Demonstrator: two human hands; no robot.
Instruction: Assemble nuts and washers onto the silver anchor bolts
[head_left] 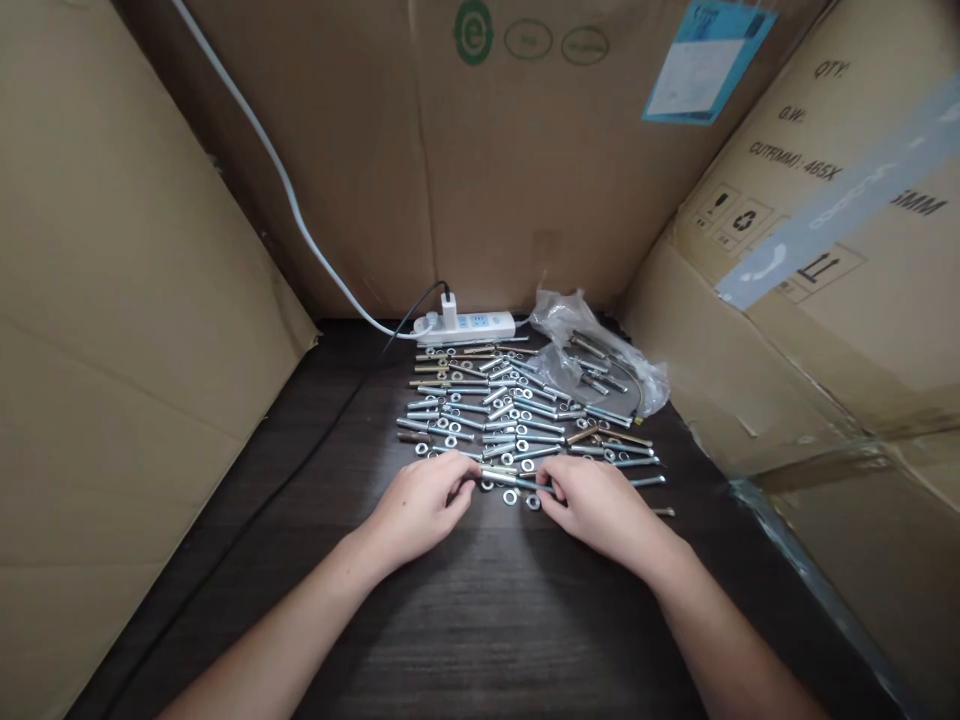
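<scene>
Several silver bolts and washers (510, 410) lie spread on a dark wooden table (480, 610). My left hand (424, 505) and my right hand (596, 505) rest at the near edge of the spread, fingers curled. Between them lies one bolt (504, 476); the fingertips of both hands pinch its two ends. Loose washers (511, 496) lie just in front of that bolt.
A clear plastic bag (600, 365) with more bolts sits at the back right. A white power strip (469, 325) with a white cable and a black cable lies at the back. Cardboard walls (135, 330) close in on the left, back and right.
</scene>
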